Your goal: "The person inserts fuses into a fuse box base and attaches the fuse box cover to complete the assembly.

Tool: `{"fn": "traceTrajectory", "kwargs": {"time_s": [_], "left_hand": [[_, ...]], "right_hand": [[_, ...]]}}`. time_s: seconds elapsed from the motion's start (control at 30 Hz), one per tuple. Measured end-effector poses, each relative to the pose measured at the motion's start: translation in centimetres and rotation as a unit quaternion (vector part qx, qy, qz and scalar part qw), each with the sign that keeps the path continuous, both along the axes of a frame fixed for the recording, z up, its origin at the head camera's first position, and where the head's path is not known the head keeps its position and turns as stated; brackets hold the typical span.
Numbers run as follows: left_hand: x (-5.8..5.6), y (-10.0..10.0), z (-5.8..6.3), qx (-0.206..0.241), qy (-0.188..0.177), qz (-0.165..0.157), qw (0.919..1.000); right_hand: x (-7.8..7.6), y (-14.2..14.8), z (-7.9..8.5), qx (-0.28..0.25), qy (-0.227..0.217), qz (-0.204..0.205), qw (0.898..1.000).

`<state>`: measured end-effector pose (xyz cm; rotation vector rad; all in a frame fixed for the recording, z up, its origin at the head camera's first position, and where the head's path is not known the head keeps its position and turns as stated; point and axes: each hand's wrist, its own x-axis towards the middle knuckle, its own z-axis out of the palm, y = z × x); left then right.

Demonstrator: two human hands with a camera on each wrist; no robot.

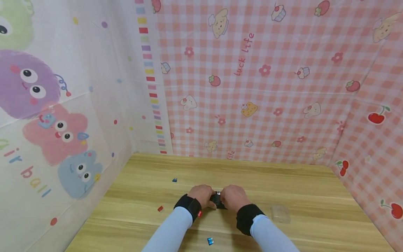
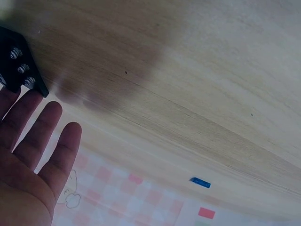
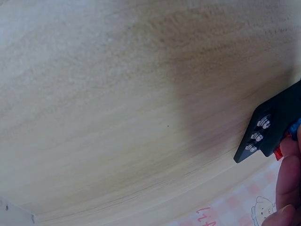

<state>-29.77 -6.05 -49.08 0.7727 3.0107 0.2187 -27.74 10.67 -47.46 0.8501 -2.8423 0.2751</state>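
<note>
Both hands meet over a small black plate with silver screw-like studs, just above the table. My left hand grips its left side, thumb at the near edge; in the left wrist view two fingertips touch the plate, the other fingers nearly straight. My right hand, fingers curled, is at the right side. The right wrist view shows a small red piece and a blue piece by its fingertips against the plate; the fingers partly hide them, so their kind is unclear.
On the wooden table lie a small blue piece at the back left, a red piece at the left and a light-blue piece near the front. A clear plastic box sits right of the hands. Patterned cloth walls enclose the table.
</note>
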Motion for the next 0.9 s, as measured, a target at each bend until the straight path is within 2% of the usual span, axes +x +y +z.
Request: {"fn": "traceTrajectory", "kwargs": {"time_s": [0.33,0.6,0.9], "left_hand": [[0.09,-0.08,-0.08,-0.003,0.002,0.007,1.0],[-0.02,-0.12,-0.32,0.0,0.012,0.001,0.9999],[-0.14,-0.11,-0.56,0.002,0.017,-0.001,0.9999]], "right_hand": [[0.14,-0.23,0.41,0.006,-0.004,0.007,1.0],[0.04,-0.55,0.24,0.032,0.003,0.006,0.999],[0.12,-0.49,-0.16,0.061,0.06,0.029,0.996]]}}
